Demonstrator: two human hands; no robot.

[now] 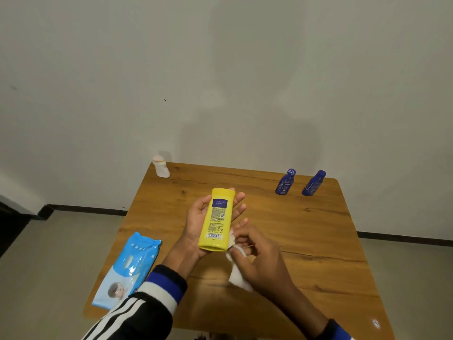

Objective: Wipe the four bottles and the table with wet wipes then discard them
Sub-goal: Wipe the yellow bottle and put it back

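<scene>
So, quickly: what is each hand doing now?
Left hand: holding the yellow bottle, fingers loosely open behind it.
Right hand: closed on a white wet wipe.

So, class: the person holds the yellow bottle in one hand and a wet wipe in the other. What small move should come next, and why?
Probably draw the wet wipe up along the yellow bottle. The right hand has it bunched at the bottle's near end, while the left hand cradles the bottle with its label side up and exposed.
</scene>
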